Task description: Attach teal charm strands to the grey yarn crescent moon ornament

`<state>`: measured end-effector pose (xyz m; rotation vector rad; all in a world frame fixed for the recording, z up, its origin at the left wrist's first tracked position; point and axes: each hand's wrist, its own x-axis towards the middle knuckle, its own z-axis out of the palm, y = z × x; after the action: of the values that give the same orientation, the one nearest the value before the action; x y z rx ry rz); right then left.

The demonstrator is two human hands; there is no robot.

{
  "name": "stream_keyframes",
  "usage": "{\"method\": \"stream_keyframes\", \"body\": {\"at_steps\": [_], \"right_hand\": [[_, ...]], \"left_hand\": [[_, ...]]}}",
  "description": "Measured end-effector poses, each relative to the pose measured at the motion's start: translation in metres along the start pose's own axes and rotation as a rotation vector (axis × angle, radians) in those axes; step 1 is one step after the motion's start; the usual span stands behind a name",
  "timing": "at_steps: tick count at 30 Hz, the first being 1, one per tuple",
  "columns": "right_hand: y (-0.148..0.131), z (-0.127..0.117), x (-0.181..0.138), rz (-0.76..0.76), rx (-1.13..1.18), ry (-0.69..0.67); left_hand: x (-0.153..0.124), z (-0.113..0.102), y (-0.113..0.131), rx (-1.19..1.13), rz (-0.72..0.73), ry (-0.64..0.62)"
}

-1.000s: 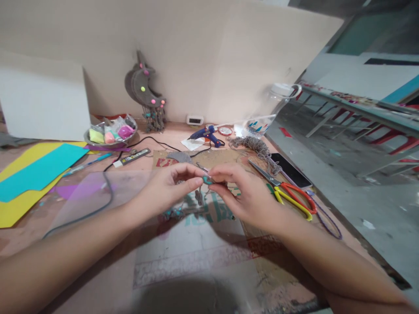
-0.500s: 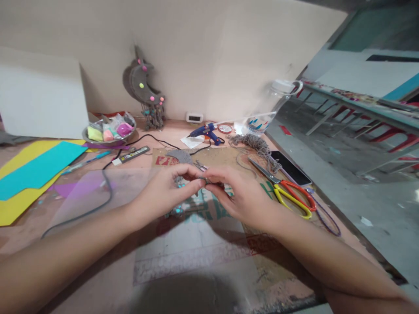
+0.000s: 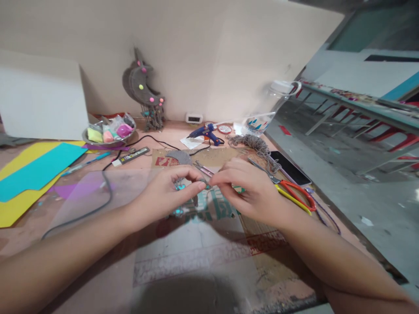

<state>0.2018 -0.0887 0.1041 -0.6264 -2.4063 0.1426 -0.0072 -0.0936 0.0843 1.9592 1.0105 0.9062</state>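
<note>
Above the middle of the worktable my left hand (image 3: 166, 189) is closed in a pinch, thumb against forefinger. At its fingertips is a small dark grey-green piece (image 3: 207, 184), too small to identify. My right hand (image 3: 247, 189) is also pinched, its fingertips right beside that piece; what they hold is hidden. Beneath the left fingers are turquoise bits (image 3: 179, 211) and a dark scrap. A grey felt crescent (image 3: 180, 156) lies just beyond my hands, with metal tweezers (image 3: 203, 168) partly showing between them.
A blue glue gun (image 3: 206, 132), a grey yarn bundle (image 3: 255, 146), a phone (image 3: 290, 168) and scissors (image 3: 297, 195) lie around the cardboard. Behind are a decorated moon ornament (image 3: 140, 83), a bowl of clay packets (image 3: 109, 140) and a clear bottle (image 3: 266, 107). Coloured sheets (image 3: 36, 170) lie left.
My right hand has shifted slightly right and turned, its fingertips drawing away from the left ones. My left hand stays nearly in place with the small piece at its fingertips.
</note>
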Motion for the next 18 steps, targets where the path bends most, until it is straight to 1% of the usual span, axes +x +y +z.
{"method": "stream_keyframes", "body": {"at_steps": [4,7,15,18], "right_hand": [[0.0,0.003,-0.001,0.099,-0.023,0.048],[0.0,0.004,-0.001,0.163,-0.042,0.054],[0.002,0.011,0.001,0.169,0.021,0.014],[0.002,0.011,0.001,0.187,0.032,0.019]], "left_hand": [[0.0,0.0,0.0,-0.016,0.005,-0.006],[0.0,0.001,0.001,-0.003,0.008,-0.016],[-0.002,0.0,0.004,0.022,0.02,-0.003],[-0.002,0.0,0.005,0.034,0.014,0.002]]}}
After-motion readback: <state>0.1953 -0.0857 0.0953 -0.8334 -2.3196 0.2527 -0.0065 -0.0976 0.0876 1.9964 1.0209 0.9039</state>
